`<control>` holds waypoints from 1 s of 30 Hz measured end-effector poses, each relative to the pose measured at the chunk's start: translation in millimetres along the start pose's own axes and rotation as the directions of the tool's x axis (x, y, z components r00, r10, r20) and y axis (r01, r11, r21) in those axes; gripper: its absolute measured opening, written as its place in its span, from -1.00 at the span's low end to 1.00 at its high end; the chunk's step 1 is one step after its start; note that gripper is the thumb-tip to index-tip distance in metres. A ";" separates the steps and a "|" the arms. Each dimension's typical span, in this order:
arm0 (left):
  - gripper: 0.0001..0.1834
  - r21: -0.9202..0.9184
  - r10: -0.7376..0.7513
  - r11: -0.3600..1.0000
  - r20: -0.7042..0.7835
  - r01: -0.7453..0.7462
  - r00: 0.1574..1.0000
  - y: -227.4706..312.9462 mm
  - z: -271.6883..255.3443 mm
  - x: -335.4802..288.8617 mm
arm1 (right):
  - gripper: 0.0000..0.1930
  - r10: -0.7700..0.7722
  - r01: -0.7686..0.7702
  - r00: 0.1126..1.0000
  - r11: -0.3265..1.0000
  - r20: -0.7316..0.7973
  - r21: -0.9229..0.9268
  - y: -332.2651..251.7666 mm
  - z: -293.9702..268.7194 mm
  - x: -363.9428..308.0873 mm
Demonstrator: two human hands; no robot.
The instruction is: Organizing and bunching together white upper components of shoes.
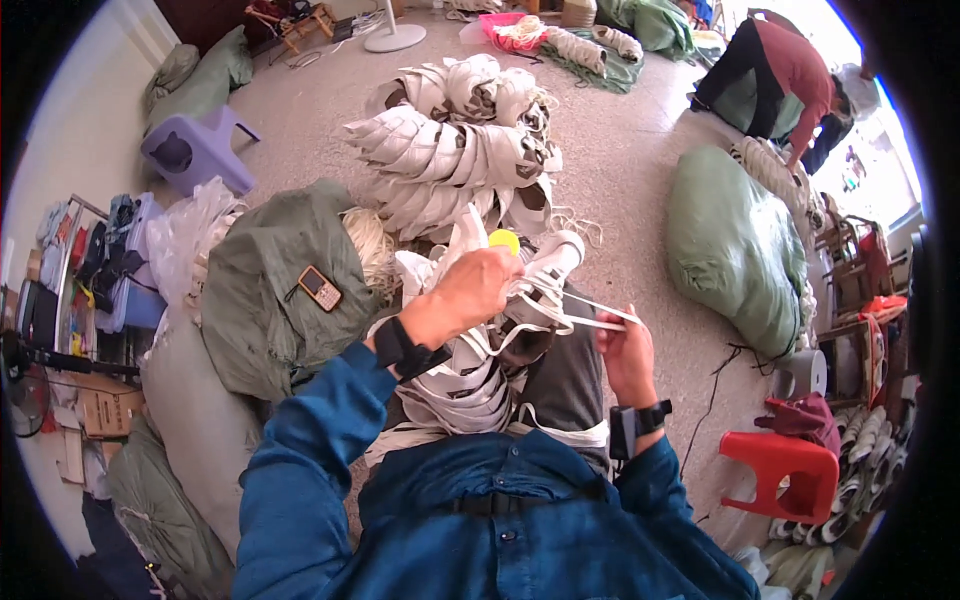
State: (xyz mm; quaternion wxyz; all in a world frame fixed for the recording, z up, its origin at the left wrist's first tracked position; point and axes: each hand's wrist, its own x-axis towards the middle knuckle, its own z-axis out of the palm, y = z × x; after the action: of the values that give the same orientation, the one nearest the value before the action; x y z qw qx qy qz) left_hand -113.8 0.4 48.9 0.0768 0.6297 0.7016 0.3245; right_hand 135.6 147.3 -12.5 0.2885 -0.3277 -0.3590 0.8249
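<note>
My right hand (627, 355) is closed on the ends of white shoelaces (590, 312), which run taut toward the left. My left hand (470, 285) is closed in a fist at the other side of these laces, over a white shoe upper (553, 262); its grip on the laces is partly hidden. A round yellow object (504, 241) shows just past the left fingers; its kind is unclear. Below the hands, a nested stack of white shoe uppers (465, 378) lies on my lap, with loose laces about it. Beyond, more nested uppers (440, 150) form a curved pile on the floor.
A phone (320, 288) lies on a green sack (265, 300) to the left. Farther off stands a purple stool (195, 150). At right are a full green sack (725, 240) and a red stool (780, 475). Another person (780, 80) bends over far right.
</note>
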 end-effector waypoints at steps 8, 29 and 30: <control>-0.82 0.215 -0.087 0.973 -0.014 0.088 0.996 -15.6 21.9 -9.6 | -0.81 0.115 -0.117 0.993 0.961 -0.022 -0.249 -15.3 -1.4 -17.6; -0.83 -0.234 -0.287 0.940 -0.153 0.247 0.946 -16.2 30.9 -13.3 | -0.74 0.210 -0.188 0.978 0.907 0.015 -0.378 68.7 123.8 0.2; -0.83 -0.221 -0.283 0.943 -0.148 0.248 0.948 -15.9 31.4 -13.5 | -0.75 0.216 -0.192 0.976 0.913 0.028 -0.361 69.0 121.3 0.1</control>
State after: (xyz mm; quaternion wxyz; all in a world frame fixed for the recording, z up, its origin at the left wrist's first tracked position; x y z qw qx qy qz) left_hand -108.3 -0.8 11.7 0.1198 0.4869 0.7483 0.4344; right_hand 28.2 58.7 -2.4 0.1243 -0.3820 -0.4759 0.7824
